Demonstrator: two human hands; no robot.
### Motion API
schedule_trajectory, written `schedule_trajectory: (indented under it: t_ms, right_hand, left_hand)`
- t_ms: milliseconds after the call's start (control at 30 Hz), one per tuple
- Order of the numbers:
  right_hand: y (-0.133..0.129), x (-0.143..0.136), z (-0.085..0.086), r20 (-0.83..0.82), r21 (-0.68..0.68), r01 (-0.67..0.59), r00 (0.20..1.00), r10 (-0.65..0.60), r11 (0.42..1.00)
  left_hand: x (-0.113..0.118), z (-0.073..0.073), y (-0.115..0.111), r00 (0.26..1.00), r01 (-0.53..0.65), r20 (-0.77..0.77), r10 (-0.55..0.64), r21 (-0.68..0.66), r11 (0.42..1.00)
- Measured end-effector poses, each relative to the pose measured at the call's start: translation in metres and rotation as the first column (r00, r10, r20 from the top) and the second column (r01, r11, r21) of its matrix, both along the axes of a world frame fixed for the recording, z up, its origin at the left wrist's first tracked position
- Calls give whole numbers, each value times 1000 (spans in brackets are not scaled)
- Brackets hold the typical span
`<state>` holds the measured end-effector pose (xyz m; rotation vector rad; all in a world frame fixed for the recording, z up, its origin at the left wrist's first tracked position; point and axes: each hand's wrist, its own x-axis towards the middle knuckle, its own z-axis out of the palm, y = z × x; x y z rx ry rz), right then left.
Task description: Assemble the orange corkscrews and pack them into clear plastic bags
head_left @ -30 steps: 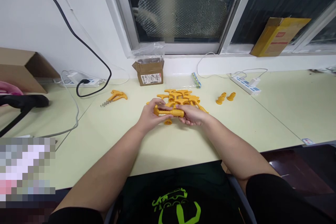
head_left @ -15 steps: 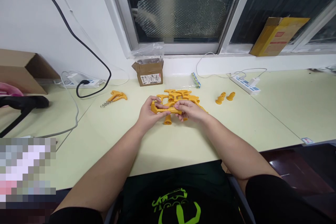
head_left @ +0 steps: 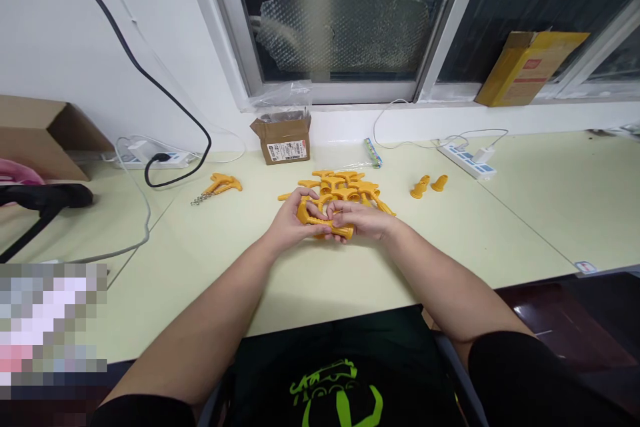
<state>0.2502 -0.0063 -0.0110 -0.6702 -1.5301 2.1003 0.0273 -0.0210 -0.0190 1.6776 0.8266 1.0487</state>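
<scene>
In the middle of the table, a yellow plastic corkscrew point(head_left: 327, 223) is held in both hands and tilts down to the right. My left hand point(head_left: 293, 221) grips its curved handle end. At the other end, the fingers of my right hand point(head_left: 360, 220) close around its flared sleeve. Just behind my hands lies a heap of yellow corkscrew handles and sleeves point(head_left: 345, 181), partly hidden by my fingers. Off to the left are a few yellow handles with bare metal spirals point(head_left: 223, 183). Loose yellow sleeves point(head_left: 421, 187) stand or lie to the right.
A small cardboard box point(head_left: 285, 140) stands against the wall, beside a clear plastic bag point(head_left: 345, 155). Power strips point(head_left: 465, 159) with cables lie at both sides. A black cable point(head_left: 125, 50) hangs at the left, above a black stand point(head_left: 50, 200). A yellow carton point(head_left: 533, 70) leans on the window.
Both hands have brought the corkscrew slightly nearer to me, and its sleeve end has tipped downward. My right fingers have shifted along it. The other pieces look unmoved.
</scene>
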Motion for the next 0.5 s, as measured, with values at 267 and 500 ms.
schedule_trajectory:
  t_ms: [267, 500]
  right_hand:
    - [7, 14, 10, -58, 21, 220, 974, -218, 975]
    - [38, 50, 3, -116, 290, 701, 701, -703, 651]
  left_hand:
    - [-36, -6, 38, 922, -386, 56, 384, 229, 894]
    - [-132, -27, 78, 372, -726, -302, 878, 494, 478]
